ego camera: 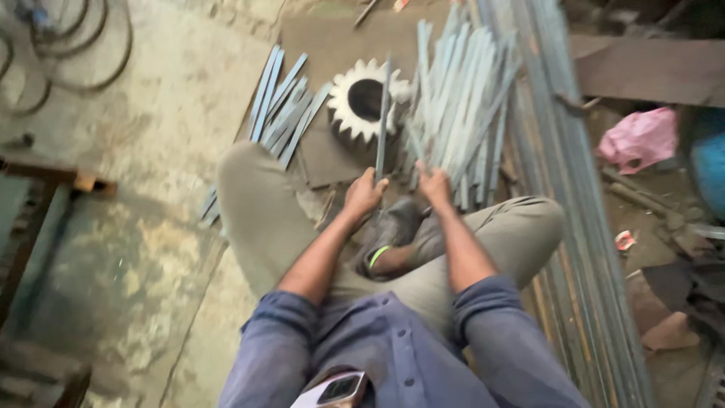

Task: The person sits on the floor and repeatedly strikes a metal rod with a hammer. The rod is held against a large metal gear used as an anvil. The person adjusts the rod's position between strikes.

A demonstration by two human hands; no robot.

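I sit on the floor with my knees apart. My left hand [364,193] grips the near end of a flat metal strip [383,117] that lies across a large toothed gear [368,98]. My right hand [435,185] grips another strip [415,142] at the near edge of a big pile of grey metal strips [461,98]. A smaller pile of strips [283,109] lies to the left of the gear. Part of the hand grips is blurred.
Long metal bars [581,227] run along the floor on my right. A pink rag [640,138] and scrap lie beyond them. Wire loops [72,45] sit at the far left, a rusty frame [45,177] at left. A phone [338,389] pokes from my shirt pocket.
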